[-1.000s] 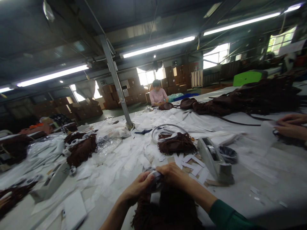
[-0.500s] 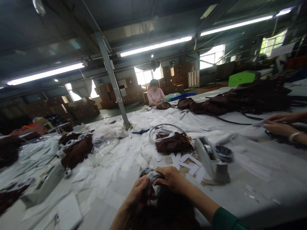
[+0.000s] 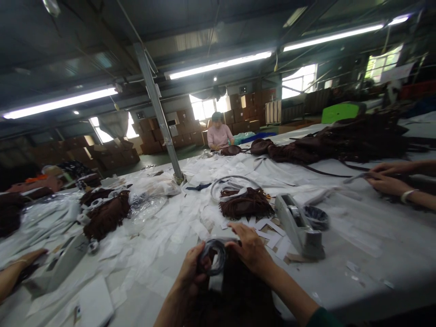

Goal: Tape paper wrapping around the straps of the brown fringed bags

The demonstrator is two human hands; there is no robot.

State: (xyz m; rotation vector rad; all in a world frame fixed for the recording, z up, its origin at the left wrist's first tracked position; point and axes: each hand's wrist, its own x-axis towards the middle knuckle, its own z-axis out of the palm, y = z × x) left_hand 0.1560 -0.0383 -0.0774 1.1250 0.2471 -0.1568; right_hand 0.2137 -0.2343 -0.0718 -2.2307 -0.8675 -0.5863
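Note:
A thick grey ring [image 3: 214, 271] stands over a dark brown bag [image 3: 235, 295] in front of me, apparently its round handle, with pale wrapping on it. My left hand [image 3: 191, 269] is closed round the ring's left side. A white strip [image 3: 221, 238] runs across the top of the ring to my right hand [image 3: 251, 250]. There its thumb and fingers close on the strip's end; blur hides the exact grip. Just beyond lies a brown fringed bag [image 3: 243, 205] with a large pale ring handle [image 3: 215, 185].
A grey tape dispenser [image 3: 298, 227] stands right of my hands, beside white card strips [image 3: 282, 247]. Another dispenser [image 3: 57, 272] is at left, near a co-worker's hand [image 3: 29, 261]. At right, another person's hands [image 3: 388, 179] hold something pale. A metal post [image 3: 161, 118] rises beyond.
My right hand has moved off the ring's top to its right side, fingers more spread. The ring now faces me more fully. A co-worker's hand has entered at left.

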